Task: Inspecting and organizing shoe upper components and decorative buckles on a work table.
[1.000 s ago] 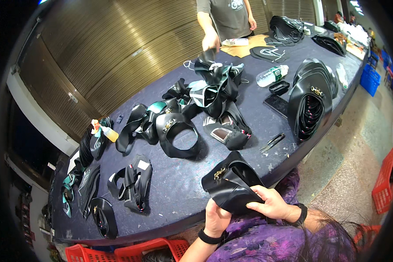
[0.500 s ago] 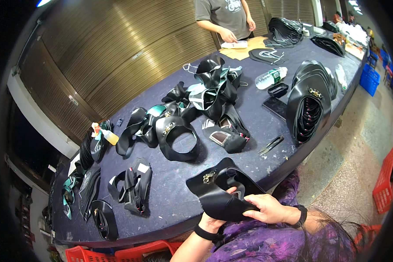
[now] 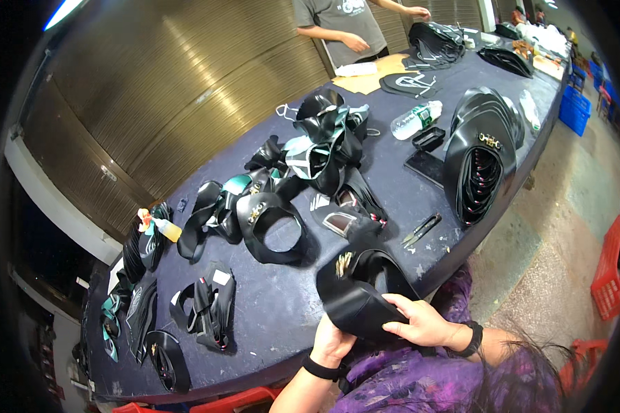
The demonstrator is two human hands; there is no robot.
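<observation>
A glossy black shoe upper with a gold metal ornament is held above the table's near edge. My left hand grips it from below on the left; some of those fingers are hidden behind the material. On its right side my right hand is closed on the edge, thumb low and fingers across the top. Beyond it lies a loose ring-shaped black upper with a similar ornament. Close by are a grey-and-black upper and a pair of thread snips.
A dark table carries a heap of uppers, a nested stack of uppers, a plastic bottle, a black phone and a spray bottle. Across it stands another person. Red crates sit on the floor.
The shoe upper has turned in my hands and its ornament has shifted right. My left hand's fingers no longer show inside its opening. The person opposite has moved one hand toward the stacked pieces.
</observation>
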